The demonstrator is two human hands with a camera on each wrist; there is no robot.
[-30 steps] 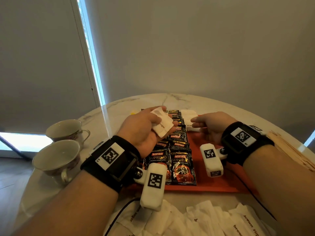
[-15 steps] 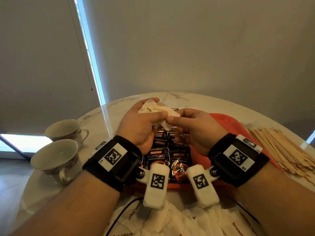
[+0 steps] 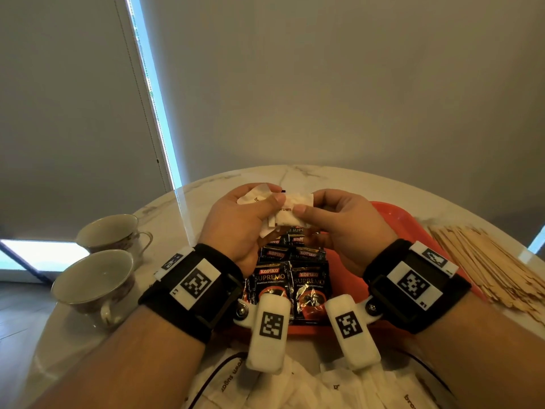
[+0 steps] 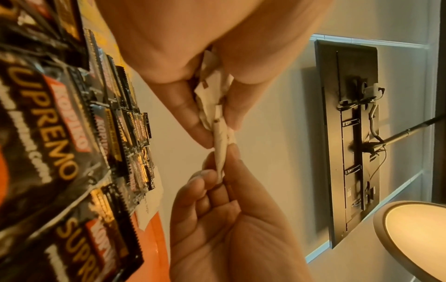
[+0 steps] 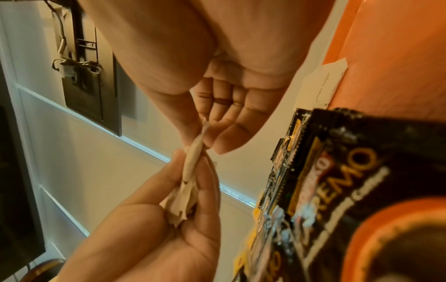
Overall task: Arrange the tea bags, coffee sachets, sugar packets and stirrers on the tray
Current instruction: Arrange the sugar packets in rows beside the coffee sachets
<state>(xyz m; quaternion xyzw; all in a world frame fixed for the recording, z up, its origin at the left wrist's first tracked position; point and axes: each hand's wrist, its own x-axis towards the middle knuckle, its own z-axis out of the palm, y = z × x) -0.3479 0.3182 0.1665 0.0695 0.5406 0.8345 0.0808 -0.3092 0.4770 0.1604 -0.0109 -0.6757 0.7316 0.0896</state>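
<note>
— What do the hands hold?
— My left hand grips a wad of sugar packets; my right hand pinches one, above the tray of coffee sachets.
— How many?
— Can't tell; fingers cover them.

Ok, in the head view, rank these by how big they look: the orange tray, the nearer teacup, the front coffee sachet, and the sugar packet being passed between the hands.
1. Orange tray, though partly hidden.
2. Nearer teacup, enlarged by closeness.
3. Front coffee sachet.
4. Sugar packet, pinched by left hand and right hand, partly covered; its rank against the sachet is unsure.
</note>
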